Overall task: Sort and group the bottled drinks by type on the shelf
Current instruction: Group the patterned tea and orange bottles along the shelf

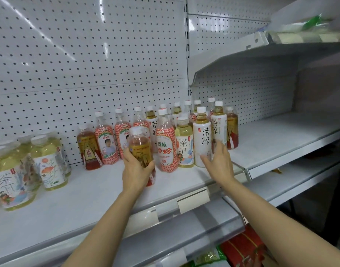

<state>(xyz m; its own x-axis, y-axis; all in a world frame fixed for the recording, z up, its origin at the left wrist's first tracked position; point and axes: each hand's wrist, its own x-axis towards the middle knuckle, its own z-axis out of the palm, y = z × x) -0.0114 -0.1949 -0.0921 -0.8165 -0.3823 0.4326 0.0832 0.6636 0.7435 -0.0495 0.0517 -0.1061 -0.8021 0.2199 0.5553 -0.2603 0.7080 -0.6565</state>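
Left hand (135, 170) gripping an amber tea bottle (140, 146); right hand (219, 160) open, fingers against white "茶粹" bottle (202, 137).

"茶粹" on the white-labelled bottle (202, 137), "茶π" on the pale-yellow tea bottle (184, 145).

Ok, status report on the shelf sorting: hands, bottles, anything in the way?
Left hand gripping amber tea bottle. Right hand open, touching white-label bottle. Red-patterned bottle stands between them.
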